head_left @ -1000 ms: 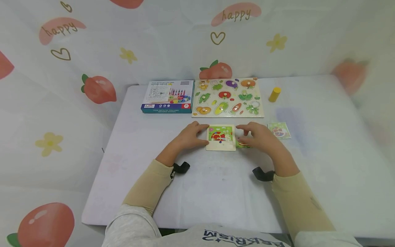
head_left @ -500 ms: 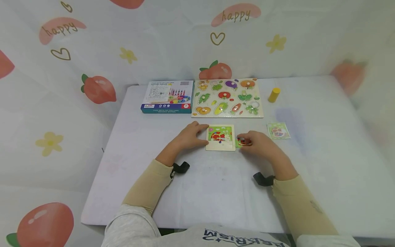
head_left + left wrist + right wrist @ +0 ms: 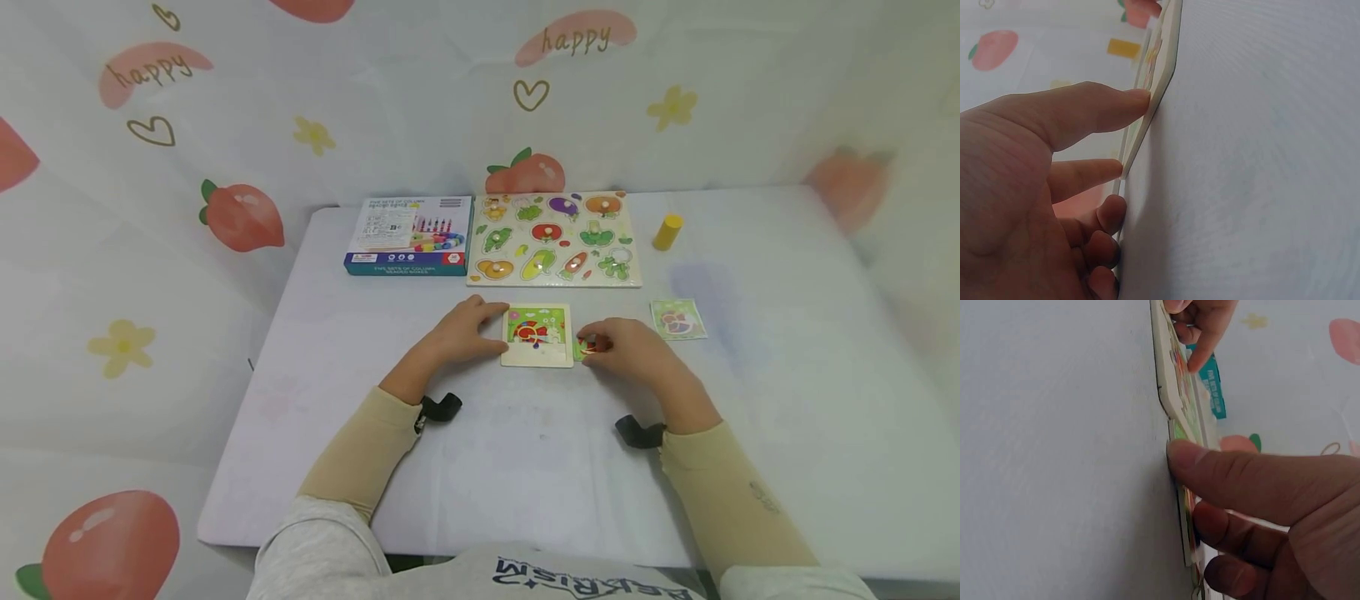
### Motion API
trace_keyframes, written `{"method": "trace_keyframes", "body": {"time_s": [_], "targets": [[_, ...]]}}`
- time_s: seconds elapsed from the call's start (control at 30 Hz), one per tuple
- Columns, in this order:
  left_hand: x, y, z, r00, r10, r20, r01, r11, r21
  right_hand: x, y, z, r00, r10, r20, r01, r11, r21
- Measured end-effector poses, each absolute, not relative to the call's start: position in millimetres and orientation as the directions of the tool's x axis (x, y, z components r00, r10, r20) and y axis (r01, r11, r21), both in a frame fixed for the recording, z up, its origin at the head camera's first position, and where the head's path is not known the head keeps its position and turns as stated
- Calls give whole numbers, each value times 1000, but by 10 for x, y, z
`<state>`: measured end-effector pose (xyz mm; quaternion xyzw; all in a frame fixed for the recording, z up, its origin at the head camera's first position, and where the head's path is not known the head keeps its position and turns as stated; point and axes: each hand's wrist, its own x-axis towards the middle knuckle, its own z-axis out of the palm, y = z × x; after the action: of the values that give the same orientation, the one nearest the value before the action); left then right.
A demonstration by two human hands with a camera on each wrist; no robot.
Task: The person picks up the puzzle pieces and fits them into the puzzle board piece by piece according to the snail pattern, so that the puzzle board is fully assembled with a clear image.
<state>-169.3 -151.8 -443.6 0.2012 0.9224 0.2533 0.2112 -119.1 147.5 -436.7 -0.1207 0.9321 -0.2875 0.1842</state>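
A small square puzzle board (image 3: pixel 536 357) with a pale wooden frame and a picture in its upper part lies in the middle of the table. The lower strip of its inside is bare. Along the board's left edge rest the thumb and index fingertips of my left hand (image 3: pixel 463 331), both fairly straight; its other fingers curl beneath, in the left wrist view. Just right of the board, my right hand (image 3: pixel 633 350) pinches a green and red puzzle piece (image 3: pixel 581 351) between thumb and fingers. In the right wrist view the thumb (image 3: pixel 1210 467) presses its near edge, and the fingers partly hide it.
Behind the board are a boxed bead set (image 3: pixel 407 236) and a vegetable peg puzzle (image 3: pixel 553 240). A yellow cylinder (image 3: pixel 667 232) stands at the back right. A small picture card (image 3: pixel 678 319) lies beyond the right hand, to the right.
The right hand has come down and slightly toward me from beside the board's upper right, and its fingers have closed on the puzzle piece. The left hand stays at the board's edge.
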Motion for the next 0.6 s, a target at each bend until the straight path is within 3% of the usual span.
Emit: {"method": "trace_keyframes", "body": {"time_s": [0.6], "targets": [[-1693,-1508,-4414,-826,476,-302,257,794,551,-1146,1563,-4407,-923,-339,-180,-165,774,-611]]}}
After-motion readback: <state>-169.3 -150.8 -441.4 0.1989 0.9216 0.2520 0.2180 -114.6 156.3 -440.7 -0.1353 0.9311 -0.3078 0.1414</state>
